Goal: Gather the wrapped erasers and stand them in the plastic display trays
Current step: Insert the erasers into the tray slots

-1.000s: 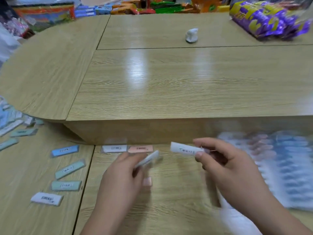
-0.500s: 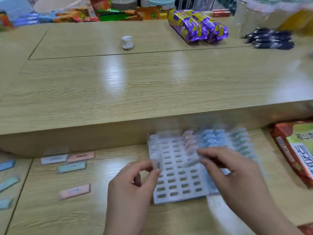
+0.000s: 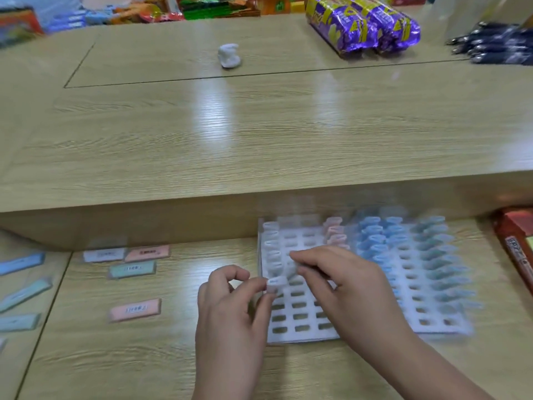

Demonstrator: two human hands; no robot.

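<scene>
Eraser (image 3: 277,282), white, is pinched by the left hand (image 3: 230,307), seemingly on end, over the left column of the tray (image 3: 302,337), just below standing white ones (image 3: 271,243). The right hand (image 3: 340,284) is curled close beside; its hold cannot be told. Rightward, a pink row (image 3: 334,232), blue rows (image 3: 375,241) and a green row (image 3: 435,255) are stood.

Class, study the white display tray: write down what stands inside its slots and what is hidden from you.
In the white tray, white erasers stand down the left column, pink erasers at the far right; nearer slots are empty. The right hand covers the middle slots.
</scene>
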